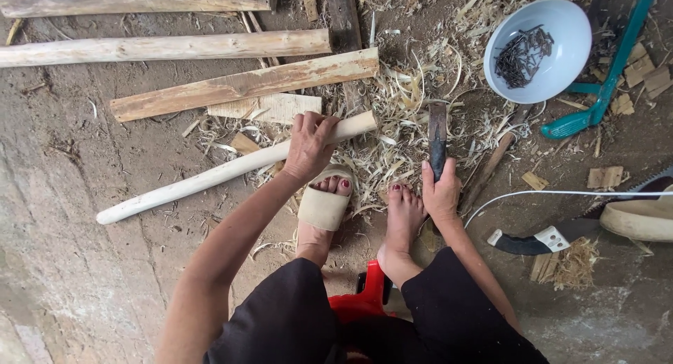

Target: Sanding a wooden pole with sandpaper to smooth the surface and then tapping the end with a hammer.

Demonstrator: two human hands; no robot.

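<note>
Your left hand (308, 148) clamps the peeled pole (224, 172) at frame centre; your right hand (440, 193) grips a heavy blade (437, 141) just right of it. A glancing chop could slip toward your bare foot (404, 217) beside it.

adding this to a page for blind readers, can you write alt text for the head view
Seen from above, a seated person's left hand grips a pale peeled stick lying on the dirt floor, while the right hand holds a dark blade. Wood shavings lie around their feet, with planks, a white bowl of nails and a saw nearby.
</note>
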